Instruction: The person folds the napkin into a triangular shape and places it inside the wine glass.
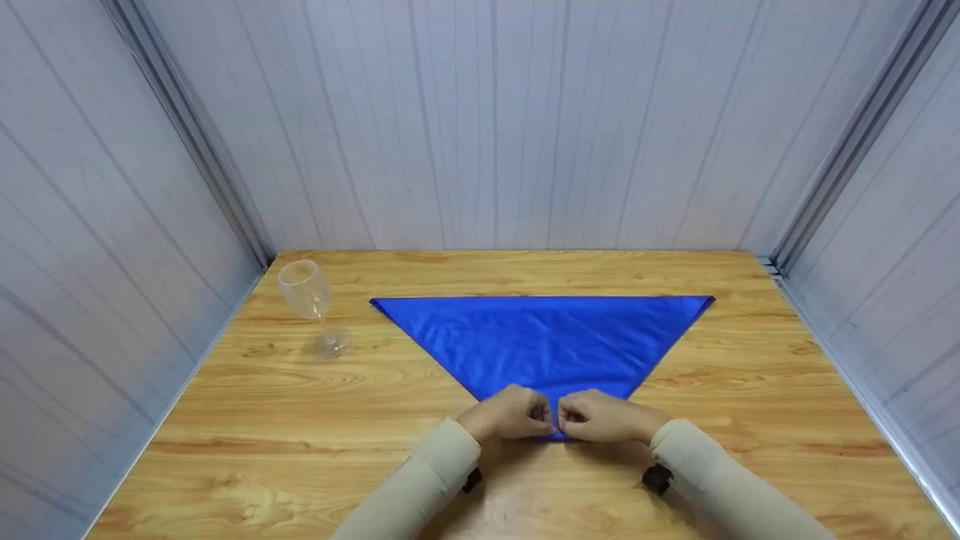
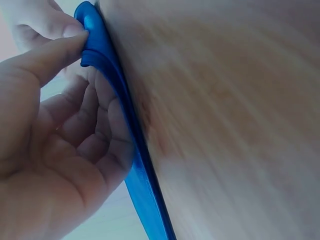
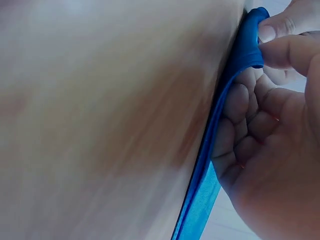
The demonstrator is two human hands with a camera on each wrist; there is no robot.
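Observation:
A blue cloth napkin (image 1: 540, 337) lies folded on the table, its long straight edge at the back and its sides narrowing towards me. At its near end my left hand (image 1: 514, 412) and right hand (image 1: 600, 415) meet almost knuckle to knuckle. In the left wrist view, the left thumb presses a turned-up fold of the napkin (image 2: 100, 42) against the curled fingers. The right wrist view has the right thumb and fingers pinching that same rolled edge (image 3: 246, 47). Part of the near edge is hidden under the hands in the head view.
A clear stemmed glass (image 1: 306, 292) stands on the left of the wooden table (image 1: 300, 420), beyond the napkin's left corner. Pale panelled walls (image 1: 525, 127) enclose the table at the back and on both sides.

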